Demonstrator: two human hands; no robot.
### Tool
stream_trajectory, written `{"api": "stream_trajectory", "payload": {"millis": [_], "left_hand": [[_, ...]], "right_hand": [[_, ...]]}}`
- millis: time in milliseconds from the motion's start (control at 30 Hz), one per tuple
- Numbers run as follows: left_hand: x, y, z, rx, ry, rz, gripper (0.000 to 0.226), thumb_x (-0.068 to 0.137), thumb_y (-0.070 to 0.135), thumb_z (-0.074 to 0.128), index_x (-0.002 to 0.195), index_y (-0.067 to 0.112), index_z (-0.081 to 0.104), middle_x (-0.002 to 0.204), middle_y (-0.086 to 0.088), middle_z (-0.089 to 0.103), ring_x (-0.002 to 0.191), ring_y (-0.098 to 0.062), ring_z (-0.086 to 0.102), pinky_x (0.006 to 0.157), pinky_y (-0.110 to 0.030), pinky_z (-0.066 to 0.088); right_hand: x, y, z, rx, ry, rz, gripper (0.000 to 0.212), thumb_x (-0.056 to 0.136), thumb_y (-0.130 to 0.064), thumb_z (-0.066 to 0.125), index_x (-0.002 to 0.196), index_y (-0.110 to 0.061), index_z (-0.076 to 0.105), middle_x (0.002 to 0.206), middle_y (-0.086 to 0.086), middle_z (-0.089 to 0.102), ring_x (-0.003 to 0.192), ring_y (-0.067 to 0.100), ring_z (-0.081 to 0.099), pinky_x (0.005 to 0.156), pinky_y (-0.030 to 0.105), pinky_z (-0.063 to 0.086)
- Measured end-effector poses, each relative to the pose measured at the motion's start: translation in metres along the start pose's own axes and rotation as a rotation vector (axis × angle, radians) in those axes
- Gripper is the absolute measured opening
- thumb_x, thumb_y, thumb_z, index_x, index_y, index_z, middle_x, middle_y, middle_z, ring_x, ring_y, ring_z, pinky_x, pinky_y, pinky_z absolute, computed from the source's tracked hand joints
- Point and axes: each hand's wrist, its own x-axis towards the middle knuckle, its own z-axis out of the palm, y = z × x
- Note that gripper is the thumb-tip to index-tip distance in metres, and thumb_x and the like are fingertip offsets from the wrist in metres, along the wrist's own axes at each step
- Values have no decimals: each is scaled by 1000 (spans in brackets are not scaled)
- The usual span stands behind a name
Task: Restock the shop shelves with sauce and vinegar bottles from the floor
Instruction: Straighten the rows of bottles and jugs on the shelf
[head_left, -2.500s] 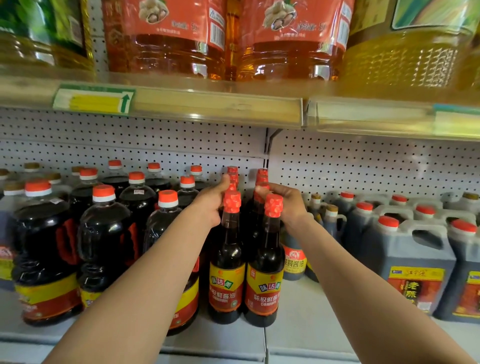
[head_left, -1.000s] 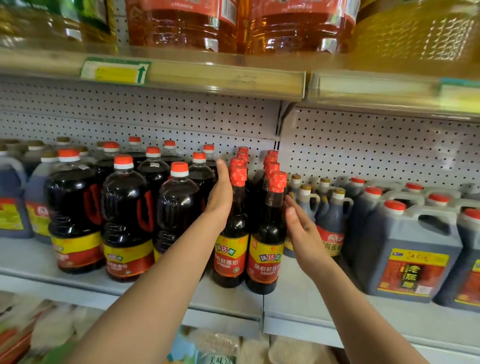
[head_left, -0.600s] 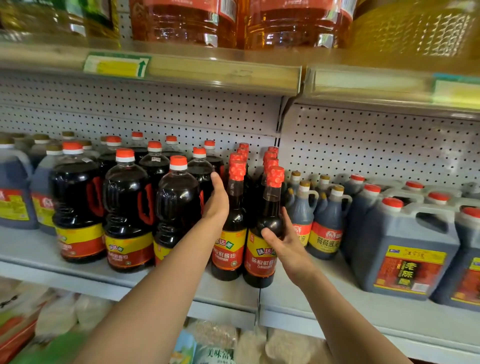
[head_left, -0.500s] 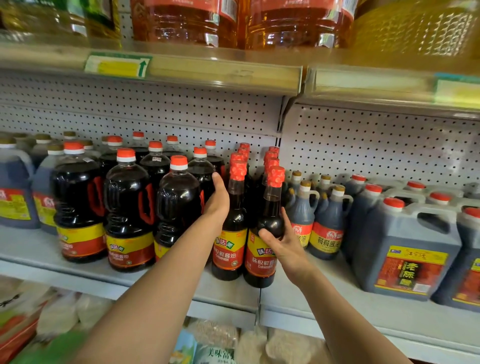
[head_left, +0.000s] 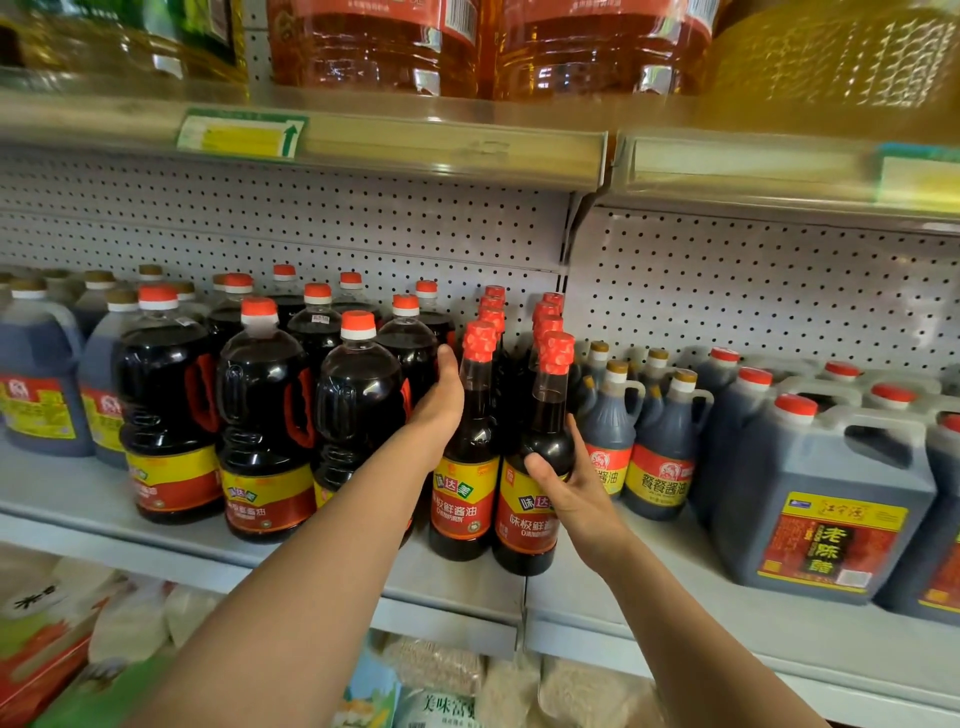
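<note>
On the grey metal shelf (head_left: 457, 582), two near slim dark red-capped sauce bottles stand placed, right hand (head_left: 569, 486) gripping the right bottle (head_left: 535, 467), left hand (head_left: 439, 400) flat against the left bottle (head_left: 467, 457); the floor stock is unseen.

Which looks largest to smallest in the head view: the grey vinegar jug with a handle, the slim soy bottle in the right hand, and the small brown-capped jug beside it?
1. Grey vinegar jug.
2. Slim soy bottle, gripped by the right hand; it stands nearer the camera, so its lead is unsure.
3. Small brown-capped jug.
</note>
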Motion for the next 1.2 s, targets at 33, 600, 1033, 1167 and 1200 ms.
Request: {"api": "stream_trajectory", "payload": {"millis": [33,600,1033,1167,1200], "left_hand": [[0,-1,1,-8,6,-5,106,79,91,10,154,19,34,156,-15,38,143,-34,36,119,-52,27],[-39,-7,-20,-43,22,352,72,98,70,16,150,27,44,156,-2,42,144,-22,38,119,-41,27],[-23,-20,-182,-138,83,842,17,102,26,56,115,17,62,104,3,71,89,-6,71,69,-23,57],[-14,-29,-226,-131,253,960,30,94,27,68,121,20,57,112,5,66,100,-3,64,88,-23,53],[-9,-32,-234,-96,315,975,40,91,29,71,125,19,54,120,4,61,109,-5,60,95,-24,49]], "right_hand": [[0,0,0,1,-1,-1,88,73,-48,76,143,-58,24,135,-22,57,124,3,57,88,21,52],[3,-43,11,-101,581,-379,82,82,-52,77,149,-22,41,141,-19,49,135,3,46,110,19,40],[-15,-72,170,-499,677,-675,53,90,-49,69,136,-28,55,139,-21,50,140,11,40,115,33,37],[-2,-67,199,-382,590,-469,67,85,-58,70,143,-33,49,143,-20,49,137,2,42,116,31,38],[2,-62,204,-386,576,-430,75,82,-63,69,147,-33,45,146,-15,48,138,3,42,117,33,38]]}}
